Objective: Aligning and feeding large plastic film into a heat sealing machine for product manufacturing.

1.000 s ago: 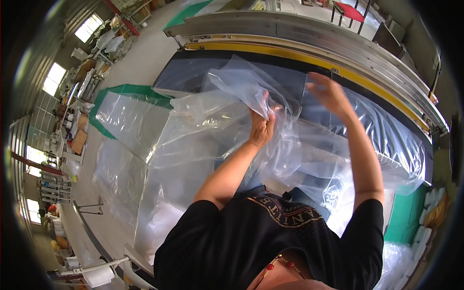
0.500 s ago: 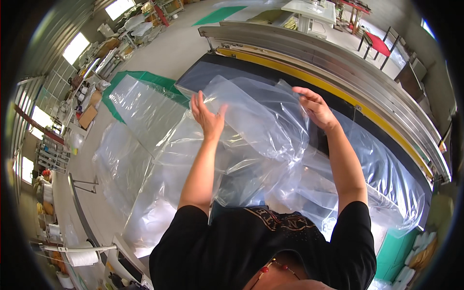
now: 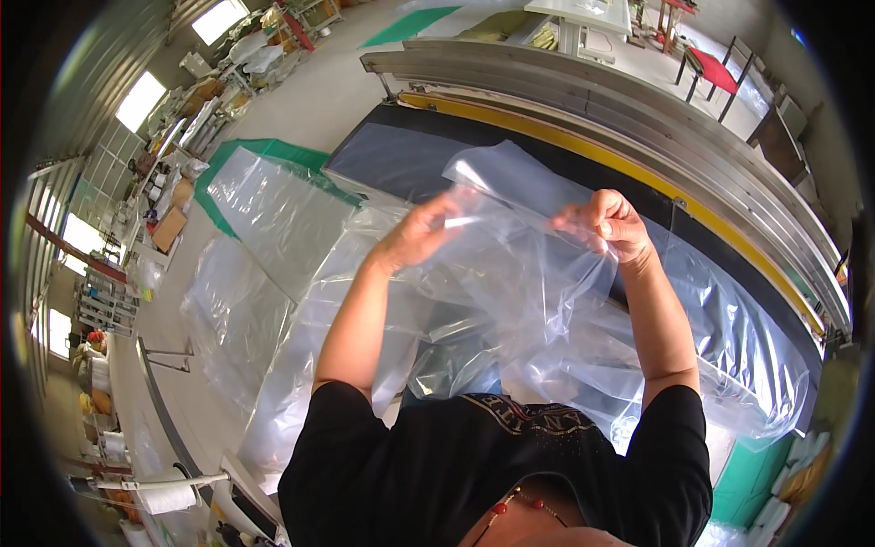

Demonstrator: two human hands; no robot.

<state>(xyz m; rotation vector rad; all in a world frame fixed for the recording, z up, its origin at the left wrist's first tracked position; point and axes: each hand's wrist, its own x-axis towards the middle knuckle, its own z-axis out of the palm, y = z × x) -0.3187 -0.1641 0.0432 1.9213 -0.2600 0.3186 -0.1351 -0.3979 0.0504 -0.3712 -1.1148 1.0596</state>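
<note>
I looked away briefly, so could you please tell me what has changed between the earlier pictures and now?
The left hand, which gripped bunched clear plastic film a second ago, let go, opened out to the left, and has now come partway back rightward; blur hides whether it holds film. The right hand has come lower and closed, apparently pinching the film. The metal beam and red chair stayed put.

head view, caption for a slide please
Right hand pinching clear film, blurred left hand close by, a yellow bar beyond.

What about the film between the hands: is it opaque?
No, the dark table shows through the clear film.
</note>
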